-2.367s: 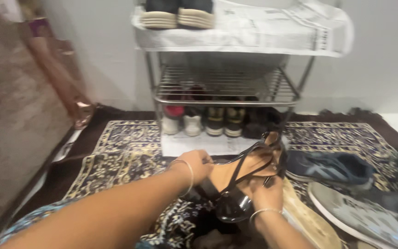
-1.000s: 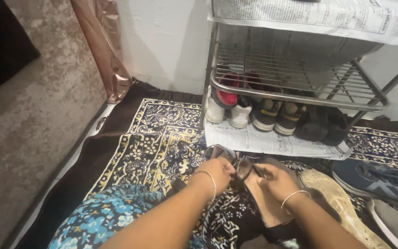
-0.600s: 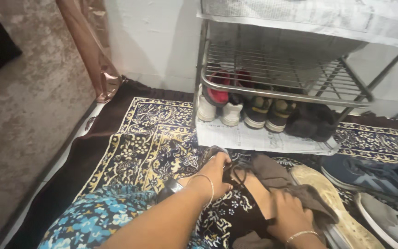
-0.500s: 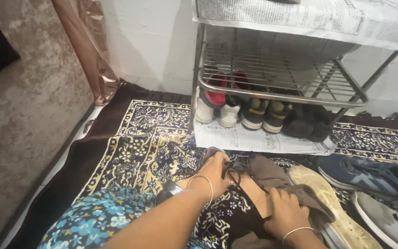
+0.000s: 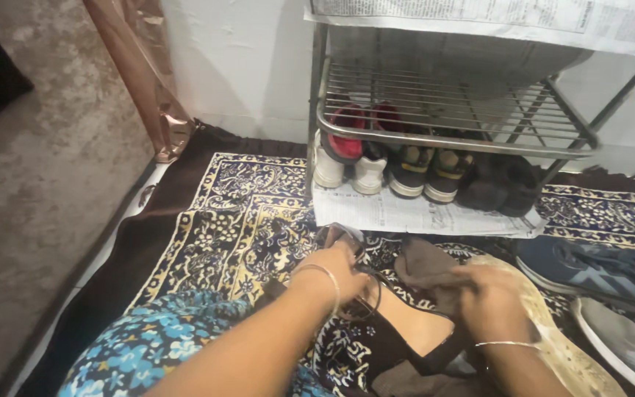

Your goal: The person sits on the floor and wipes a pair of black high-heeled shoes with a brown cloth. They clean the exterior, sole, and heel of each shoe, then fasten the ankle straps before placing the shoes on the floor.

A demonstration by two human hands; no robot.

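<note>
Gripping the thin black straps of a sandal (image 5: 387,323) at lower centre, my left hand (image 5: 336,268) has its fingers (image 5: 350,259) curled tight round the toe end, a slim metal bangle at the wrist. The sandal lies across my lap with its smooth tan insole facing up and its glossy black heel toward the bottom edge. My right hand (image 5: 495,300), lower right, has its fingers bunched round a soft, crumpled brown cloth (image 5: 424,268) that rests just above the insole; the hand is blurred, so I cannot tell how firmly it holds.

Under everything lies a woven rug (image 5: 237,220) with dense navy and yellow floral patterns and a dark brown border. At upper centre stands a metal wire rack (image 5: 457,117): newspaper drapes over its top shelf, the middle grid is bare wire, and pairs of shoes (image 5: 413,173) sit in a row on more newspaper on the bottom. A worn, pale sole (image 5: 553,331) lies just beside my right hand, with a navy sneaker (image 5: 597,268) and a grey one at the right edge. A shiny copper-coloured curtain (image 5: 145,81) hangs at upper left.
</note>
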